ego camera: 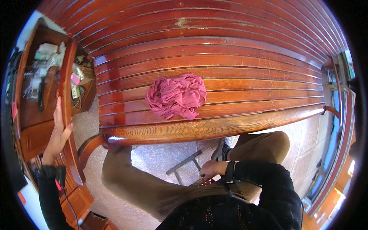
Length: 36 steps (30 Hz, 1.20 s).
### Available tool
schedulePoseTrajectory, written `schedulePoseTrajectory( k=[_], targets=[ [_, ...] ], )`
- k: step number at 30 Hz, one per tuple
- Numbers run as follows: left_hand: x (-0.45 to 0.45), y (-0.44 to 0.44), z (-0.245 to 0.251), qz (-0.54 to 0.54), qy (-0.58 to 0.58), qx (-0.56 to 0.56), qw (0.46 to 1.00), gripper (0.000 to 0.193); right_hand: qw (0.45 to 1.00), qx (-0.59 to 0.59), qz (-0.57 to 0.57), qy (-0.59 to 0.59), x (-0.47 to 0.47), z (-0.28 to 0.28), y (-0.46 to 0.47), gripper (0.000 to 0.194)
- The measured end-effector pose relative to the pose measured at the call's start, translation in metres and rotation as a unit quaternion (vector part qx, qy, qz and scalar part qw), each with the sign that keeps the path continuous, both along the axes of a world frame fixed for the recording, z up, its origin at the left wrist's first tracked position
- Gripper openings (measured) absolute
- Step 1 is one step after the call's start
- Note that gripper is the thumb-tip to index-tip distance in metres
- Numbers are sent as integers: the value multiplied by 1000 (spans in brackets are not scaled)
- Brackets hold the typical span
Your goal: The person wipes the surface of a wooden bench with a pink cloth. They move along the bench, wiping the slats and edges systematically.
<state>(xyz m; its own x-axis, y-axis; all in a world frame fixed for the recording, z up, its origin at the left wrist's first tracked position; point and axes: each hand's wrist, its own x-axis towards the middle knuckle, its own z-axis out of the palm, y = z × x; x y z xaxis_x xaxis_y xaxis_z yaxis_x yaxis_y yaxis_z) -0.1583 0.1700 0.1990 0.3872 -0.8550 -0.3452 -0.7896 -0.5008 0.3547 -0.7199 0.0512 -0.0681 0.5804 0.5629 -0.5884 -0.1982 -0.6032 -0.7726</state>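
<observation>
My left hand (59, 135) lies against the bench's left wooden armrest (66, 115), its fingers straight along the outer side and the thumb apart across the top. Low between my legs, my right hand (212, 169) is curled on the frame of a small wooden stool (185, 162). Part of that stool, including a bit of red at its seat, is hidden by the hand and my trousers. Ahead of me, a crumpled pink cloth (178, 96) rests near the front edge of the varnished slatted bench (258, 86), touched by neither hand.
Beyond the left armrest stands a wooden cabinet (37, 120) holding plastic bags and packets. A power strip (75, 91) with a cable sits beside it. The bench's rounded front rail (218, 126) runs just before my knees, above a tiled floor (302, 138).
</observation>
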Motion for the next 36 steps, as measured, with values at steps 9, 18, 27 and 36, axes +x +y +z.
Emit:
schedulePoseTrajectory(
  k=[9, 18, 27, 36],
  targets=[
    [11, 5, -7, 37, -1, 37, 999, 97, 619, -327, -480, -529, 202, 99, -88, 55],
    [19, 10, -22, 50, 6, -12, 999, 101, 637, -470, -500, -351, 128, 36, -108, 44],
    [33, 15, -35, 18, 7, -47, 999, 98, 516, -535, -579, -334, -19, 49, -164, 22],
    [24, 10, -23, 30, -23, -4, 999, 99, 675, -336, -463, -467, 114, 52, -22, 46]
  ],
)
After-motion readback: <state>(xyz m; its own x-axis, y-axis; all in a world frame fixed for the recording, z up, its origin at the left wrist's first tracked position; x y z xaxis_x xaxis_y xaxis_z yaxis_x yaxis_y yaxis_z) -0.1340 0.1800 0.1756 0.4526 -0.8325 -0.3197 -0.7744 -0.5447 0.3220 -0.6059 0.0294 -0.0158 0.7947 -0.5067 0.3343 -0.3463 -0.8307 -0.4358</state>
